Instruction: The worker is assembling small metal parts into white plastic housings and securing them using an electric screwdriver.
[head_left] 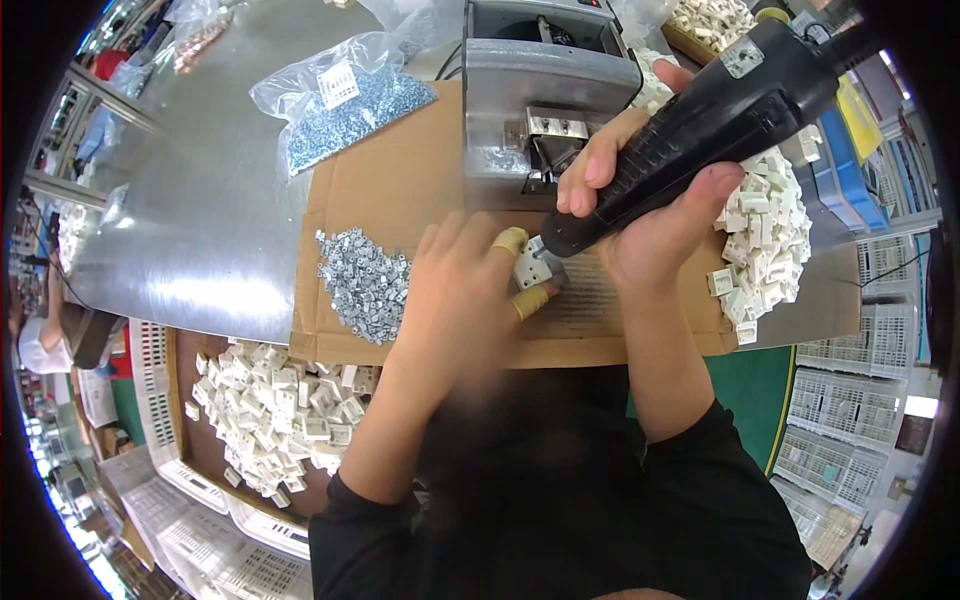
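Observation:
My right hand (650, 200) is wrapped round a black electric screwdriver (690, 140), tilted so its tip end points down and left. That tip meets a small white plastic block (533, 264) with holes in its face. Thumb and forefinger of my left hand (460, 285), both wearing yellowish finger covers, pinch the block over the cardboard. The left hand is slightly blurred. Just left of it lies a heap of small grey metal pieces (362, 285). A grey machine (545, 90) with a metal front bracket stands beyond my hands.
Cardboard (380, 170) covers part of the metal table (200, 240). A clear bag of small bluish metal parts (350, 115) lies far left. White blocks are heaped at right (768, 235) and in a crate (160, 400) at lower left. Blue bins (850, 170) stand far right.

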